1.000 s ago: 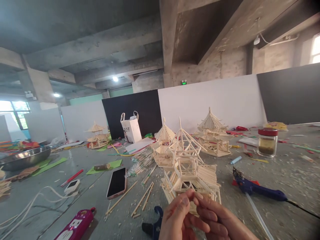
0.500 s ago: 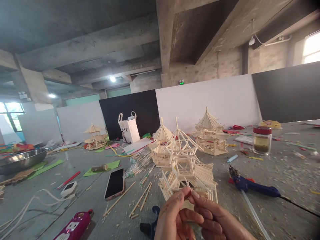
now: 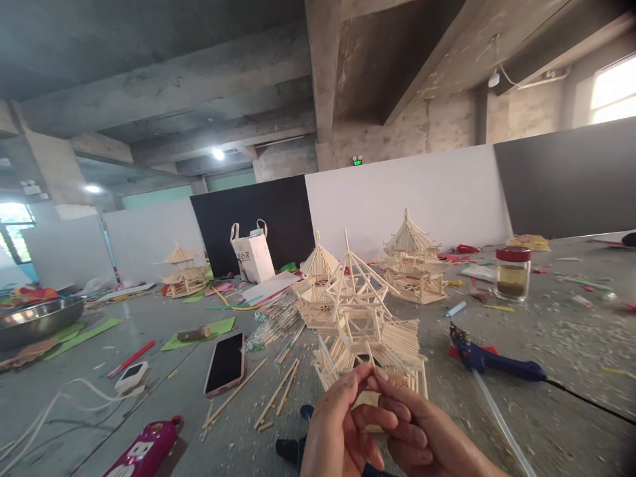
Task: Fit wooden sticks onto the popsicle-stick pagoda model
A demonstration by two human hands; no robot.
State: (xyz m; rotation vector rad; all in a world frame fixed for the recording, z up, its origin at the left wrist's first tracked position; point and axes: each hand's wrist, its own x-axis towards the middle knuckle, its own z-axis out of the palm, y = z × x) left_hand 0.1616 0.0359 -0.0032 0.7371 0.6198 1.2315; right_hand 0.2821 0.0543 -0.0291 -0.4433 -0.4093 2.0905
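Note:
My left hand (image 3: 342, 417) and my right hand (image 3: 422, 424) meet at the fingertips, low in the middle of the view. Both pinch with thumb and forefinger; whatever is between them is too small to make out. Just beyond the fingertips stands a pavilion model (image 3: 370, 324) of thin wooden sticks. Its upper roof is a bare frame of slanting sticks, while slats cover part of the lower roof. The fingers hide its near side, and I cannot tell whether they touch it. A dark blue tool (image 3: 288, 449) lies partly hidden beside my left hand.
Behind stand more stick pavilions (image 3: 411, 258). To the right lie a blue glue gun (image 3: 497, 363) with a glue stick and a red-lidded jar (image 3: 511, 275). A phone (image 3: 225, 364), loose sticks (image 3: 275, 394), a magenta power strip (image 3: 144, 450) and a metal bowl (image 3: 40, 319) are left.
The view has shifted slightly, so the tabletop things appear a little further left. Both hands stay pinched together in front of the pavilion, with the fingertips slightly closer to each other.

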